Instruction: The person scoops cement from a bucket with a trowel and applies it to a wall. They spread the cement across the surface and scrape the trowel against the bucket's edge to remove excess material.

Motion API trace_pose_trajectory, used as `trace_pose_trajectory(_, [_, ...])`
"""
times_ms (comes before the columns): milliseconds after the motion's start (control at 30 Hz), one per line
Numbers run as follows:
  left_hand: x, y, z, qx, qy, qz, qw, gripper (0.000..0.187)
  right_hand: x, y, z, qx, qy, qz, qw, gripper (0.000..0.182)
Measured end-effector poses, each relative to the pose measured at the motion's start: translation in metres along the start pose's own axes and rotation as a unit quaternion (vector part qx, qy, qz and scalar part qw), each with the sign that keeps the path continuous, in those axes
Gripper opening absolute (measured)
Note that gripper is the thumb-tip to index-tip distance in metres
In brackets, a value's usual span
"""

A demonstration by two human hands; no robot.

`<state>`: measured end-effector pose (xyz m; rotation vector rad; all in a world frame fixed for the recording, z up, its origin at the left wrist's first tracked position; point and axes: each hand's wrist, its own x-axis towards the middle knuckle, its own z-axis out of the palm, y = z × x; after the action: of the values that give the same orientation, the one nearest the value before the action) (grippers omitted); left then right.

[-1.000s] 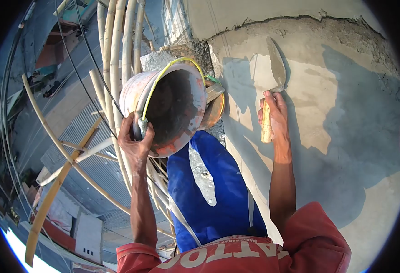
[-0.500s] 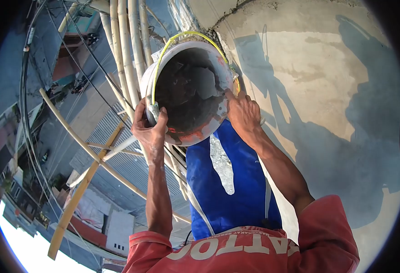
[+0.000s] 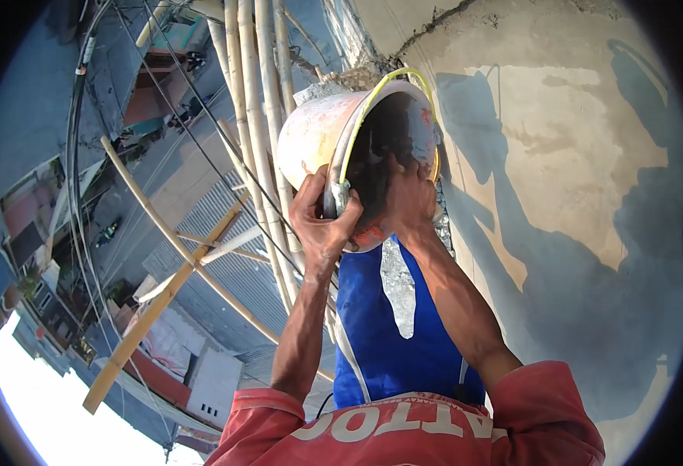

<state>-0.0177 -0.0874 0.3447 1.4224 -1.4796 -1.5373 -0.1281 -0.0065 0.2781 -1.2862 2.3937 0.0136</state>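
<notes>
Sunshine fell on a big grey wall at the right, with dark shadows across it. Houses and a street lay far off at the left. Long bamboo poles reached up just left of the bucket. By the wall was a person in a red shirt and blue trousers.

The bucket was in front of the person, near the wall, tipped on a slant. Half a second before, its mouth looked round; now it had turned more to the right, so more of its pale outside showed.

The left hand pinched the bucket's rim, thumb on the mouth side and fingers on the outside, just as before. The right hand had made the big change. One second before, it held a trowel up by the wall. Then it came to the bucket's edge, and now it reached inside. I could not tell if it held anything, and I could not see the trowel. To me, this meant the work had moved from the wall to the bucket. Smallest was the thin yellow handle, looped above the bucket's mouth.
</notes>
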Motion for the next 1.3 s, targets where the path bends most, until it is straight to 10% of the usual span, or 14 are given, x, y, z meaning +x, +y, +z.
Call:
trace_pose_trajectory(667, [0.01, -0.017, -0.001, -0.027, 0.064, -0.017, 0.997, 0.041, -0.042, 0.027, -0.011, 0.204, 0.035, -0.059, 0.977, 0.036])
trace_pose_trajectory(1033, [0.016, -0.019, -0.005, -0.091, 0.129, -0.043, 0.986, 0.044, 0.001, 0.1, -0.01, 0.332, 0.12, 0.12, 0.928, 0.029])
trace_pose_trajectory(1300, [-0.004, -0.03, -0.024, -0.047, 0.124, -0.077, 0.988, 0.045, 0.086, 0.112, -0.035, 0.689, -0.037, 0.268, 0.672, 0.024])
